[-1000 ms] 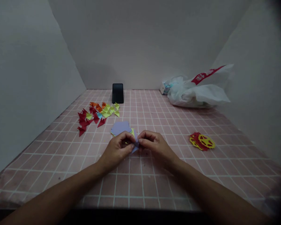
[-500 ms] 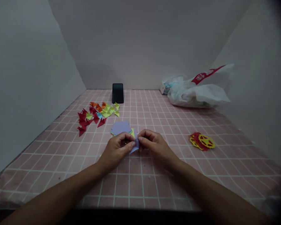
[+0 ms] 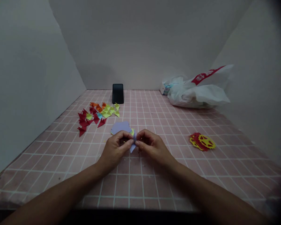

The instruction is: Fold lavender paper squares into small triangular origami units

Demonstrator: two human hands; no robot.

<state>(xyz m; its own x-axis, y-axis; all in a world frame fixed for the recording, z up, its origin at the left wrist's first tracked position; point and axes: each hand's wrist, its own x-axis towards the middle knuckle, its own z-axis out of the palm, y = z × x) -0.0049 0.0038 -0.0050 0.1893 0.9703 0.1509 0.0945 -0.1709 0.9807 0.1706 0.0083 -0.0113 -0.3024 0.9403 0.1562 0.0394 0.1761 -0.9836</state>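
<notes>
A small folded piece of purple paper (image 3: 132,148) is pinched between my two hands, just above the table. My left hand (image 3: 115,148) grips its left side with thumb and fingers. From the right, my right hand (image 3: 154,147) pinches it near the top, and the fingertips of both hands nearly meet. Part of the folds is hidden by the fingers. Right behind my left hand lies a stack of purple paper sheets (image 3: 120,127), with yellow paper (image 3: 132,132) showing at its edge.
Folded paper cranes (image 3: 96,114) in red, orange, yellow and blue lie at the left. A black phone (image 3: 117,93) leans at the back. Red and yellow cut-out discs (image 3: 202,142) lie at the right. A white plastic bag (image 3: 199,92) and small box (image 3: 164,88) stand back right.
My right hand has shifted slightly left, closer to my left fingertips. The purple paper between them has turned and looks narrower.
</notes>
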